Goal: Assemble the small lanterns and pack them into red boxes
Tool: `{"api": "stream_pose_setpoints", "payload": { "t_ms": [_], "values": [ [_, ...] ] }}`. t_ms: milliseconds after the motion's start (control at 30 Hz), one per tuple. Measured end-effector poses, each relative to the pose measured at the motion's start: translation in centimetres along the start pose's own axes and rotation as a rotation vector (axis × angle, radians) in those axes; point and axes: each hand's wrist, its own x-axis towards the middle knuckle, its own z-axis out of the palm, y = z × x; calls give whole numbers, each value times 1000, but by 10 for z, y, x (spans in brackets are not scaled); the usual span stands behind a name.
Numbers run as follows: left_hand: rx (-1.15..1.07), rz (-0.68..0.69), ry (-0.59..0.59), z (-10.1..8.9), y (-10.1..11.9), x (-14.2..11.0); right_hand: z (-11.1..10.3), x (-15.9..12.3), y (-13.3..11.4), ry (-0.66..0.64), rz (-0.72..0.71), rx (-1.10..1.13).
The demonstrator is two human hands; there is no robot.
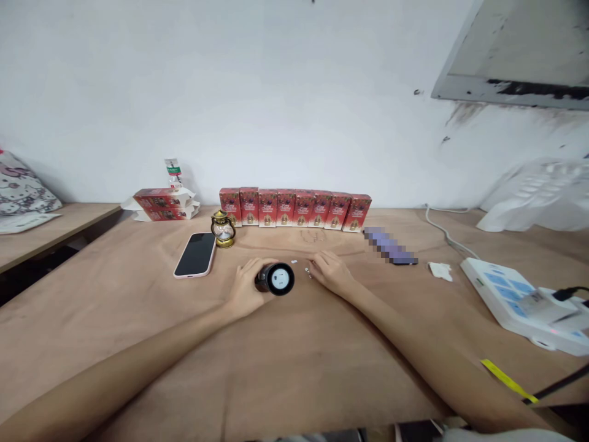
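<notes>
My left hand [248, 286] is wrapped round a black cylindrical object [262, 279]. Its round end, turned towards me, has a black rim and a white disc with small dark marks. My right hand [332, 273] rests low over the table with its fingers bent together at the tips; whatever they pinch, if anything, is too small to make out. Beside those fingertips lie tiny white bits [307, 271], and another small white piece [294, 262] sits between the two hands. A small gold-and-black lantern [224, 230] stands upright beyond my left hand.
A phone [196, 255] lies left of the lantern. Several red boxes [294, 207] line the wall, with more red packaging [161, 204] to their left. At right are a blurred purple item [389, 245], crumpled tissue [440, 271], a white power strip [501, 291] and a yellow strip [508, 380].
</notes>
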Motion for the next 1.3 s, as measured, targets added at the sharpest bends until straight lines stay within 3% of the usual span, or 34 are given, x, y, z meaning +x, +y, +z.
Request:
{"api": "stream_pose_setpoints", "payload": {
  "t_ms": [133, 267, 433, 633, 967, 1300],
  "values": [
    [3, -18, -2, 0, 1, 0, -7, 7, -20, 211, 152, 192],
    [22, -23, -30, -1, 3, 0, -20, 15, -45, 323, 292, 319],
    [145, -19, -85, -2, 5, -1, -31, 24, -65, 434, 168, 615],
    [190, 56, -106, -1, 2, -4, -33, 27, -64, 354, -100, 536],
    [225, 46, -131, -3, 5, -5, -32, 23, -59, 361, -164, 267],
    [290, 28, -128, -4, 9, -4, -23, 4, -52, 183, -176, 84]
  ]
}}
